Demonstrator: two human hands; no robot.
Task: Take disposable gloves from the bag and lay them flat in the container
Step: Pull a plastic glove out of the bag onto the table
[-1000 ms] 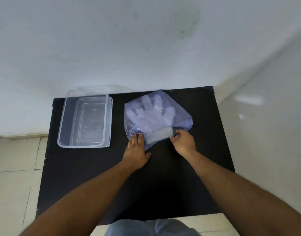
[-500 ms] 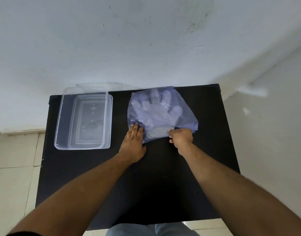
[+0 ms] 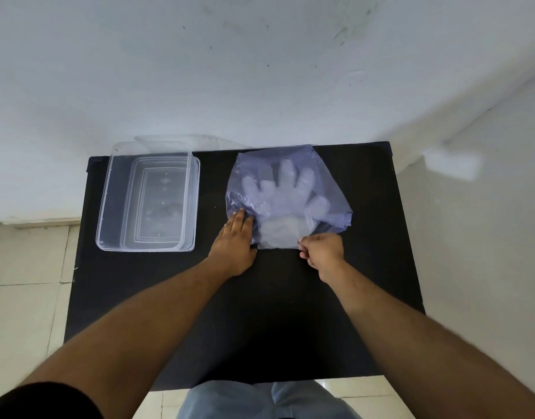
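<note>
A translucent purple bag (image 3: 326,173) lies on the black table (image 3: 290,313) at the back centre. Clear disposable gloves (image 3: 285,201) show through it, fingers pointing toward the wall, cuffs sticking out of the bag's near opening. My left hand (image 3: 234,246) lies flat, fingertips pressing the bag's near left corner. My right hand (image 3: 323,251) pinches the gloves' cuff edge at the bag's near right side. A clear rectangular container (image 3: 109,207) stands empty on the table's left, apart from both hands.
A clear lid (image 3: 175,140) leans behind the container against the white wall (image 3: 260,71). The table's right side sits near a white side wall. Tiled floor (image 3: 24,282) lies to the left. My knees show below the table's front edge.
The camera has shifted slightly. My right hand has closed tighter on the cuff edge and drawn a little toward me. My left hand stays pressed on the bag's corner.
</note>
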